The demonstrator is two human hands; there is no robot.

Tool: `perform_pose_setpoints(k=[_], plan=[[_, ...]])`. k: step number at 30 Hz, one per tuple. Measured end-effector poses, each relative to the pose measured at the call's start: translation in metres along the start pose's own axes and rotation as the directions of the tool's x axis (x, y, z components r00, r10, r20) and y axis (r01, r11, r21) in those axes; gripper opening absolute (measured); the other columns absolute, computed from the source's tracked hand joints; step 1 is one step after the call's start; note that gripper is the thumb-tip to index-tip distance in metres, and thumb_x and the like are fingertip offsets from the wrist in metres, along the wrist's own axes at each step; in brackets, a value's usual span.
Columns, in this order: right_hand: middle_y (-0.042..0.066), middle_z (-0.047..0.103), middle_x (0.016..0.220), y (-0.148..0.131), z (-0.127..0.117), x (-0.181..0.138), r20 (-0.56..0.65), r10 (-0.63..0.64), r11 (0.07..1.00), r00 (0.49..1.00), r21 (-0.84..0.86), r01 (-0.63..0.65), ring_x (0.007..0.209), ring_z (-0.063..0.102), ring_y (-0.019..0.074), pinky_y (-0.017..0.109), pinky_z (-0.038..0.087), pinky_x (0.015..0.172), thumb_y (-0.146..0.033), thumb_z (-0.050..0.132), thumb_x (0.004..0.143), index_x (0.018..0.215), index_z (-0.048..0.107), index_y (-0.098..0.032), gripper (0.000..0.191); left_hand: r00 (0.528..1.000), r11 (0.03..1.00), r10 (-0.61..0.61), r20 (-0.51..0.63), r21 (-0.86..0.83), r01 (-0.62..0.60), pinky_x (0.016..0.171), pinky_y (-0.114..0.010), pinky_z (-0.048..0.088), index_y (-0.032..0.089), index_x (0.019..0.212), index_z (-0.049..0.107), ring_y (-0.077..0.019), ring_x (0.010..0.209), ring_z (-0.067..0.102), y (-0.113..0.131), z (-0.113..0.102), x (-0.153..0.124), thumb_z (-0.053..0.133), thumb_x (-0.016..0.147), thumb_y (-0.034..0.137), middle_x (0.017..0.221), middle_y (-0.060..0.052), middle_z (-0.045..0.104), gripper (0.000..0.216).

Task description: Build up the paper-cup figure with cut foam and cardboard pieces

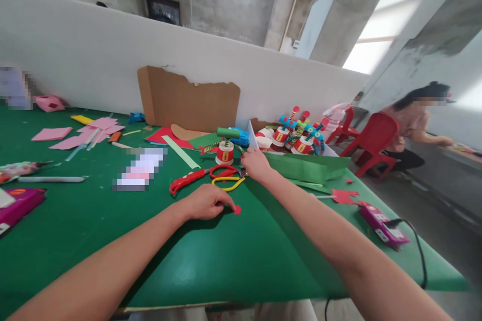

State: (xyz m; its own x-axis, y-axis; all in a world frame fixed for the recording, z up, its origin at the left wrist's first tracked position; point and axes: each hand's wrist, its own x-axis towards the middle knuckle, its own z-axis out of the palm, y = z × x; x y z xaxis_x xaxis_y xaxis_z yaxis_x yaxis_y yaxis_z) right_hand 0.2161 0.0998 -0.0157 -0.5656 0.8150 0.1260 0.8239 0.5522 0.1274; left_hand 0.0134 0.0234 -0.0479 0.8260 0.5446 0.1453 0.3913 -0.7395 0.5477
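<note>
1. The left hand (pixel 205 202) is laid palm down on the green table (pixel 233 261), its fingers loosely curled; nothing is clasped in it.
2. A small red paper disc (pixel 236 209) is seen flat on the table at the tips of those fingers, touching them or just beside them; which cannot be told.
3. The right hand (pixel 256 164) is stretched farther forward, palm down, fingers bent downward.
4. Its fingertips are placed at the blade end of the scissors (pixel 226 176), whose red and yellow handle loops are turned toward the left hand; whether the blades are gripped cannot be told.
5. A red utility knife (pixel 186 181) is found just left of the scissors.
6. A paper-cup figure (pixel 225 151) is stood upright just behind the scissors, near the right hand.
7. A folded green paper sheet (pixel 309 166) is laid just right of the right hand.
</note>
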Motion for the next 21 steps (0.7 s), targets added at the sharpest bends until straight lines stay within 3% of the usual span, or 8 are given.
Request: perform_pose_setpoints(k=[3,5,10,12,14,17,19,21], plan=[[0.015,0.066,0.068,-0.009,0.009,0.014,0.043,0.043,0.999,0.998,0.026,-0.044,0.090,0.055,0.0302,0.045,0.039,0.082,-0.008,0.070,0.067,0.058,0.065,-0.018,0.014,1.000,0.999,-0.016,-0.001,0.028,0.016,0.076,-0.017,0.044,0.031,0.098,0.072,-0.0117,0.086,0.067,0.000,0.001,0.000,0.048,0.070,0.003,0.097,0.007,0.074,0.047],[0.012,0.063,0.061,-0.012,0.003,0.021,-0.015,0.086,0.983,0.996,0.166,-0.082,0.085,0.057,0.0276,0.043,0.040,0.079,-0.008,0.068,0.068,0.053,0.060,-0.018,0.019,1.000,0.999,-0.022,-0.002,0.044,0.022,0.075,-0.018,0.044,0.031,0.098,0.073,-0.0121,0.086,0.067,0.000,0.001,0.000,0.048,0.070,0.003,0.096,0.007,0.074,0.046],[0.009,0.065,0.079,-0.011,-0.045,0.010,-0.217,0.180,0.880,0.959,0.471,-0.058,0.075,0.058,0.0178,0.032,0.044,0.068,-0.019,0.056,0.081,0.068,0.056,-0.017,0.013,0.999,0.996,-0.030,-0.017,0.083,0.032,0.071,-0.018,0.042,0.032,0.098,0.073,-0.0124,0.081,0.067,-0.003,0.003,0.001,0.049,0.070,0.004,0.093,0.007,0.075,0.046],[0.004,0.065,0.077,-0.011,-0.063,-0.008,-0.209,0.276,0.641,0.938,0.767,-0.018,0.063,0.056,0.0126,0.026,0.044,0.057,-0.027,0.055,0.082,0.076,0.053,-0.019,0.010,0.999,0.995,-0.026,-0.021,0.093,0.028,0.069,-0.018,0.042,0.033,0.097,0.073,-0.0124,0.080,0.066,-0.005,0.004,0.001,0.049,0.070,0.004,0.093,0.007,0.075,0.046],[0.000,0.065,0.076,-0.014,-0.070,-0.031,-0.103,0.385,0.212,0.917,0.977,0.021,0.053,0.052,0.0091,0.021,0.042,0.047,-0.035,0.052,0.084,0.081,0.050,-0.021,0.015,1.000,0.995,-0.019,-0.022,0.102,0.021,0.069,-0.018,0.042,0.033,0.098,0.073,-0.0126,0.080,0.066,-0.005,0.005,0.001,0.049,0.070,0.005,0.092,0.007,0.074,0.046],[-0.003,0.062,0.068,-0.021,-0.059,-0.060,0.077,0.476,-0.295,0.876,0.952,0.076,0.045,0.044,0.0048,0.017,0.039,0.041,-0.035,0.061,0.077,0.074,0.050,-0.020,0.018,1.000,0.992,0.003,-0.019,0.128,0.000,0.068,-0.018,0.041,0.032,0.099,0.073,-0.0130,0.079,0.065,-0.004,0.003,0.000,0.050,0.072,0.006,0.089,0.005,0.074,0.044],[-0.005,0.058,0.065,-0.027,-0.041,-0.072,0.182,0.473,-0.481,0.862,0.873,0.079,0.045,0.042,0.0035,0.014,0.039,0.040,-0.027,0.069,0.072,0.076,0.054,-0.020,0.017,1.000,0.991,0.024,-0.011,0.131,-0.023,0.069,-0.018,0.041,0.032,0.101,0.072,-0.0125,0.078,0.065,-0.003,0.000,-0.002,0.049,0.072,0.006,0.090,0.005,0.074,0.045],[-0.006,0.056,0.065,-0.032,-0.022,-0.078,0.236,0.460,-0.581,0.856,0.809,0.090,0.048,0.043,0.0033,0.012,0.041,0.042,-0.021,0.074,0.067,0.076,0.055,-0.021,0.021,0.999,0.994,0.044,0.001,0.100,-0.044,0.070,-0.017,0.042,0.032,0.103,0.072,-0.0113,0.077,0.064,-0.003,-0.003,-0.004,0.048,0.073,0.005,0.092,0.005,0.074,0.047]])
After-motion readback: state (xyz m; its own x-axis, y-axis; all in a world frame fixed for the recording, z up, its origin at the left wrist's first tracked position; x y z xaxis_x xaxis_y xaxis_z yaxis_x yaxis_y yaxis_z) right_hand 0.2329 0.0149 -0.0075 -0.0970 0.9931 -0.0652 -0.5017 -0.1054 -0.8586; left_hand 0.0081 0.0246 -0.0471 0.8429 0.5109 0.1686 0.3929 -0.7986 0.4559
